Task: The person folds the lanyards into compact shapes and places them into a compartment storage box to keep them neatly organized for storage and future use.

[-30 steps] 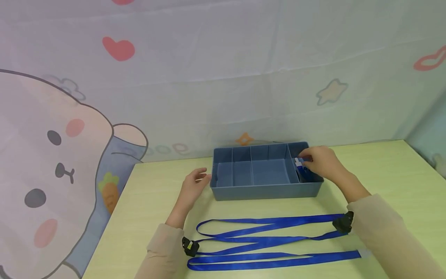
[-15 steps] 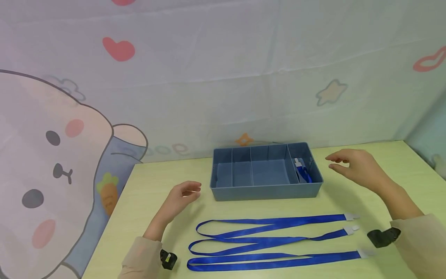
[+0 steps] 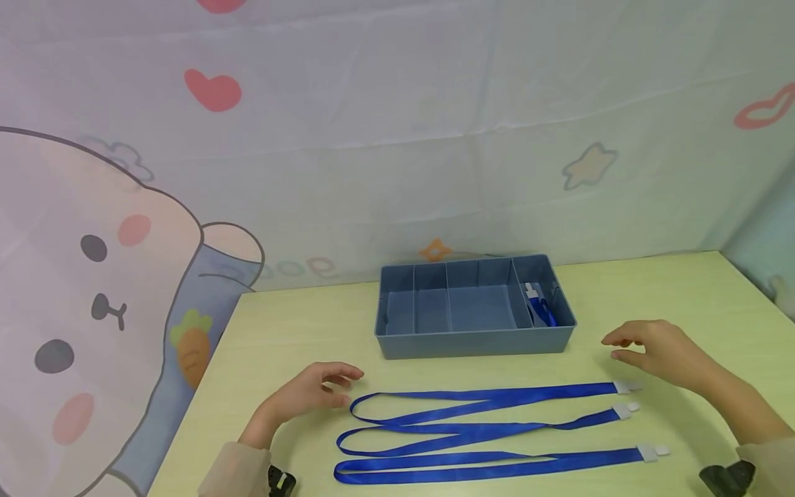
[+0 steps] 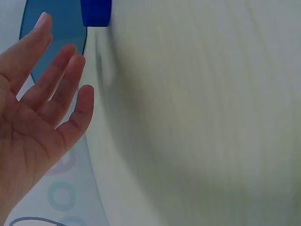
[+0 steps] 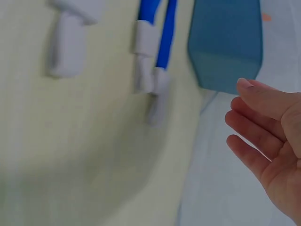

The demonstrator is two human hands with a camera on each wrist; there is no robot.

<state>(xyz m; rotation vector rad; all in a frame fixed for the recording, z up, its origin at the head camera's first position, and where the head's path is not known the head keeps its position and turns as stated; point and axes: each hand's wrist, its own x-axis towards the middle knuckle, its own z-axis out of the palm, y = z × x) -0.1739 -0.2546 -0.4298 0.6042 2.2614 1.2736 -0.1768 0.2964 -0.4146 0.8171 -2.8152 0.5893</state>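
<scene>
Three blue lanyards lie stretched out side by side on the table: the far one point(image 3: 559, 391), the middle one point(image 3: 484, 433) and the near one point(image 3: 596, 458). Their white clips point right. Behind them stands a grey-blue divided box point(image 3: 478, 343); a folded blue lanyard point(image 3: 542, 310) lies in its rightmost compartment. My left hand point(image 3: 310, 393) hovers by the looped left ends, fingers relaxed, holding nothing. To the right of the box, my right hand point(image 3: 664, 352) is above the table near the clips point(image 5: 145, 37), its loosely bent fingers holding nothing.
The pale yellow-green table point(image 3: 292, 317) reaches back to a printed cloth backdrop point(image 3: 373, 172) with a cartoon animal at left. The box's other compartments show bare floors. Dark wrist cameras sit near both sleeves.
My right hand has let go of the folded lanyard in the box and moved right and nearer. My left hand has drawn away from the box's left side, toward the lanyard loops.
</scene>
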